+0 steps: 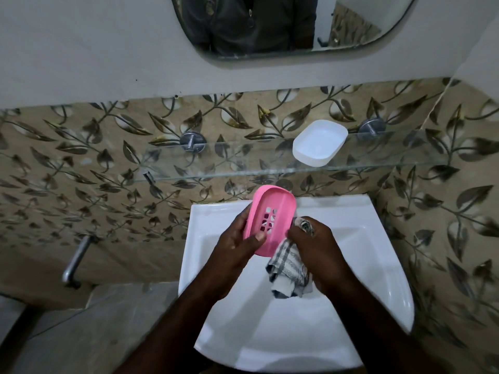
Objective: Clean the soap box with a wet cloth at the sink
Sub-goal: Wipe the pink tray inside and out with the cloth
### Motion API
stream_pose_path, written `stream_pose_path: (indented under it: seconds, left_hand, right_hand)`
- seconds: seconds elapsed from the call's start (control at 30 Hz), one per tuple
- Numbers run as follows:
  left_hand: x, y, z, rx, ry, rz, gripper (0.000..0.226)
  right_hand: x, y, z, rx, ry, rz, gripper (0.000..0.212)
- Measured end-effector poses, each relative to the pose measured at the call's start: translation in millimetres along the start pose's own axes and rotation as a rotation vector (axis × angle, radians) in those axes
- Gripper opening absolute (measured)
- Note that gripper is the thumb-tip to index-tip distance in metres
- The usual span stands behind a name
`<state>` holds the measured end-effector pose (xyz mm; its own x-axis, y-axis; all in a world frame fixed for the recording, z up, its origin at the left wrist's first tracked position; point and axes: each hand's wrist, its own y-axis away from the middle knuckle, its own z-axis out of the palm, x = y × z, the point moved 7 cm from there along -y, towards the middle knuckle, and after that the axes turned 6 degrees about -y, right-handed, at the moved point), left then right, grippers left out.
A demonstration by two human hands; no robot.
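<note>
Over the white sink (383,298) my left hand (235,247) grips a pink soap box tray (272,211) with drain holes, thumb across its near end, the tray tilted up toward me. My right hand (321,252) grips a grey-and-white checked cloth (289,271). The cloth touches the tray's right edge and hangs down into the basin. A white soap box part (318,143) lies on the glass shelf above.
A glass shelf (216,160) on metal brackets runs along the leaf-patterned tile wall behind the sink. A metal tap (77,261) sticks out of the wall at the left. A mirror (270,25) hangs above.
</note>
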<state>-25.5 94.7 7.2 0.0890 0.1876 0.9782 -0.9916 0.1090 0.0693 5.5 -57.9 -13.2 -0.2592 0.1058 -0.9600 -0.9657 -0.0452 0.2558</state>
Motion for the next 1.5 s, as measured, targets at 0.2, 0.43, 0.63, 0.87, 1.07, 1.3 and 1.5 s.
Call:
stream_pose_path:
  seconds: [0.2, 0.43, 0.63, 0.87, 1.07, 1.3, 1.5]
  left_hand:
    - [0, 8, -9, 0.381, -0.152, 0.097, 0.035]
    - [10, 5, -25, 0.481, -0.371, 0.135, 0.036]
    - [13, -2, -21, 0.396, -0.670, 0.184, 0.037]
    - [21, -7, -9, 0.322, -0.711, 0.235, 0.017]
    - [13, -16, -13, 0.351, -0.888, 0.135, 0.025]
    - [31, -12, -5, 0.356, -0.921, 0.249, 0.009]
    - [21, -17, -14, 0.360, -0.853, 0.189, 0.022]
  right_hand:
    - [29, 22, 47, -0.155, -0.525, 0.289, 0.022]
    - [36, 8, 12, -0.079, -0.324, 0.258, 0.019]
    - [-68, 22, -6, 0.146, 0.273, -0.478, 0.020]
    - [-63, 48, 54, 0.088, 0.910, -0.988, 0.048]
    - [-45, 15, 45, 0.107, 0.746, -0.744, 0.055]
    - [-45, 44, 77, -0.129, 0.872, -1.005, 0.063]
    - [-34, 12, 52, 0.080, 0.719, -0.734, 0.072]
